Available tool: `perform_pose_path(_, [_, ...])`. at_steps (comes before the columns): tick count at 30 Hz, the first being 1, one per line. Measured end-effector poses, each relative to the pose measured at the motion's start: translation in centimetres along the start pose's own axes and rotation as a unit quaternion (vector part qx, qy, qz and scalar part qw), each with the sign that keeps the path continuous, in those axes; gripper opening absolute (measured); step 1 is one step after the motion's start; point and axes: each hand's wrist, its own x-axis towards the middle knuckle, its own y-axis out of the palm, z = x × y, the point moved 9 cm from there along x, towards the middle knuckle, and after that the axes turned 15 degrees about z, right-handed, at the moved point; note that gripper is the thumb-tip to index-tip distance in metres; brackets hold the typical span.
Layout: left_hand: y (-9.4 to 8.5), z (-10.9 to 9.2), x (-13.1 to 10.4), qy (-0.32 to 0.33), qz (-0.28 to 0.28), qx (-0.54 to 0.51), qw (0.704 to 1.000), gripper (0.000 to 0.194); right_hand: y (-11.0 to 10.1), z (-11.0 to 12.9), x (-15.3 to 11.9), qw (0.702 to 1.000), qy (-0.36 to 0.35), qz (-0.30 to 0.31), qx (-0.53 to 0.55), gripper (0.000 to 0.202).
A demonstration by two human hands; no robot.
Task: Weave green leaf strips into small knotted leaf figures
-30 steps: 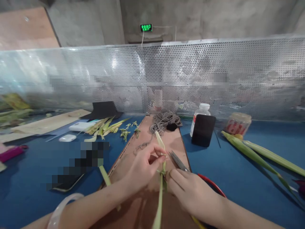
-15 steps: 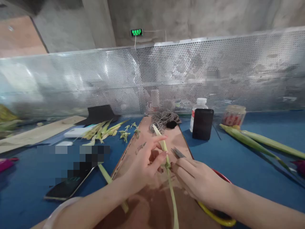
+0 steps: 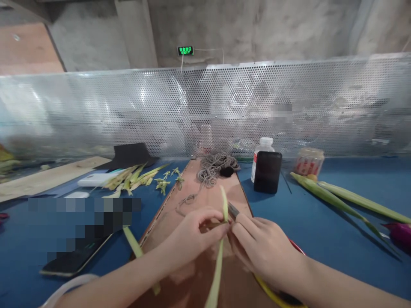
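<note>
Leaf strip (image 3: 217, 273) pinched by left hand (image 3: 196, 233); scissors (image 3: 234, 210) grasped in right hand (image 3: 263, 244).
Strip is positioned over the brown board (image 3: 163, 231), tip at twelve o'clock from the fingertips, tail toward six o'clock; left thumb and fingers are closed on its middle; right fingers are curled around the scissors, blades pointing to eleven o'clock, red and yellow handles partly covered; right fingertips meet the strip, but whether they also pinch it cannot be told; relative to the hands, grey yarn (image 3: 214, 170) lies at twelve o'clock on the board; black slab (image 3: 268, 172) stands at one o'clock; green leaf (image 3: 321, 192) lies between two and three; phone (image 3: 72, 259) lies near nine.
</note>
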Motion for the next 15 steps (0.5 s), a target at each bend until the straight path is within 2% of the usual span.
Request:
perform_pose_path(6, [1.0, 1.3, 0.1, -0.028, 0.067, -0.173, 0.982, 0.023, 0.1, -0.1, 0.0, 0.998, -0.011, 0.011, 0.061, 0.023])
perform_pose_path(10, [0.2, 1.9, 0.3, -0.032, 0.038, -0.180, 0.982, 0.016, -0.9, -1.3, -0.1, 0.988, 0.004, -0.020, 0.156, 0.019])
perform_pose_path(12, [0.1, 2.1, 0.4, -0.036, 0.035, -0.179, 0.983, 0.014, -1.4, -1.3, -0.2, 0.989, -0.011, -0.047, 0.138, 0.025])
perform_pose_path(15, [0.2, 2.0, 0.3, -0.035, 0.041, -0.179, 0.982, 0.016, -1.0, -1.0, -0.2, 0.994, -0.033, -0.060, 0.080, 0.033])
